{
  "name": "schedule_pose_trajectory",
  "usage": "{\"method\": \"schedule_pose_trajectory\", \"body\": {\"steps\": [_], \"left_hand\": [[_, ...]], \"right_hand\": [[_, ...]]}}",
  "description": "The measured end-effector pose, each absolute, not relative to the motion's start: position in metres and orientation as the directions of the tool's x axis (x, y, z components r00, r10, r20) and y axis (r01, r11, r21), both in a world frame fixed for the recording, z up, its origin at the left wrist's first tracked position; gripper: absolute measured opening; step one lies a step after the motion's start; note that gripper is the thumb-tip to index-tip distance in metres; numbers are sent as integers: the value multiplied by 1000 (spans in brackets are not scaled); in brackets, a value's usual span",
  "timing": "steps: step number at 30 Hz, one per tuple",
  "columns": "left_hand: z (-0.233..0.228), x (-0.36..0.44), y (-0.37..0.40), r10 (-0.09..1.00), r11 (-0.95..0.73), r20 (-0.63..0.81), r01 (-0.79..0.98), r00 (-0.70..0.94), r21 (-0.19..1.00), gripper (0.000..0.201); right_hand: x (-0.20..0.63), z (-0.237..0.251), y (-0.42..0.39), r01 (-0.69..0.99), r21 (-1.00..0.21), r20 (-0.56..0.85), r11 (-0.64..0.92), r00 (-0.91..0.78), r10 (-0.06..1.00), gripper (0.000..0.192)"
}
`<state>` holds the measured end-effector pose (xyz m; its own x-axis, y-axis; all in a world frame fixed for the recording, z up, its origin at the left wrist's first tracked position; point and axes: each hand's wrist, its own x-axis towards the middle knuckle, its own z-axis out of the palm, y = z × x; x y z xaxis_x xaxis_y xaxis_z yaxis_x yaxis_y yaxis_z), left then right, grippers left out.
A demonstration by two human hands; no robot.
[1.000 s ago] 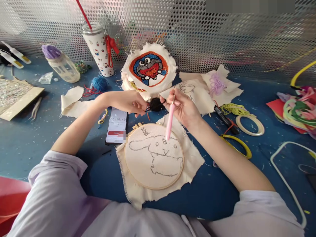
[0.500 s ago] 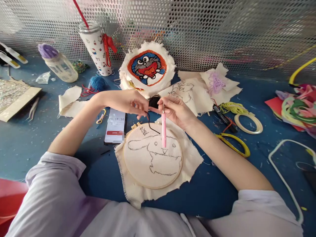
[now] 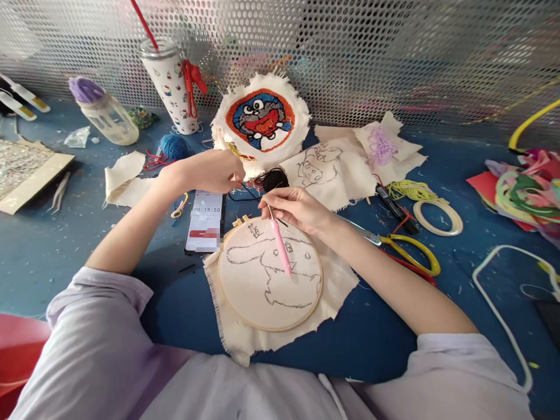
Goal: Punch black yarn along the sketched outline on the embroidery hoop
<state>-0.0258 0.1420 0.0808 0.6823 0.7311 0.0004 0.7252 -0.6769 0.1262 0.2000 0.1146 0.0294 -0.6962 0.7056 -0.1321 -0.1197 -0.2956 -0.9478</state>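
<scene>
Pink punch needle [image 3: 280, 248] is in the right hand [image 3: 294, 211], pinched near its top, shaft angled down over the embroidery hoop [image 3: 270, 274]; tip sits on the stretched cloth by the sketched cartoon outline, mid-hoop. Hoop lies flat on the blue table [image 3: 65, 256] right in front of the person, frayed cream fabric sticking out all round. Left hand [image 3: 214, 170] is up above the phone [image 3: 203, 221], fingers curled closed; looks like it's pinching a black thread [image 3: 240, 197], can't tell for sure. Thread runs toward the black yarn ball [image 3: 275, 178] just behind the right hand. Finished blue-and-red cartoon piece [image 3: 261, 121] is propped behind that. Blue yarn ball [image 3: 173, 146] and patterned tumbler [image 3: 171, 81] back left. Yellow-handled scissors [image 3: 405, 251] beside the right forearm, loose white ring [image 3: 438, 217] further right.
</scene>
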Motion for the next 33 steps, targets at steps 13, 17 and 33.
{"method": "schedule_pose_trajectory", "body": {"steps": [13, 17, 33], "left_hand": [[86, 12, 117, 580, -679, 14, 474, 814, 561, 55], [76, 12, 122, 598, -603, -31, 475, 801, 641, 41], [52, -5, 85, 739, -673, 291, 678, 608, 296, 27]], "right_hand": [[193, 34, 110, -274, -916, -124, -293, -500, 857, 17], [191, 34, 103, -249, -920, -147, -304, -500, 854, 16], [231, 15, 128, -321, -933, -136, -163, -102, 985, 17]]}}
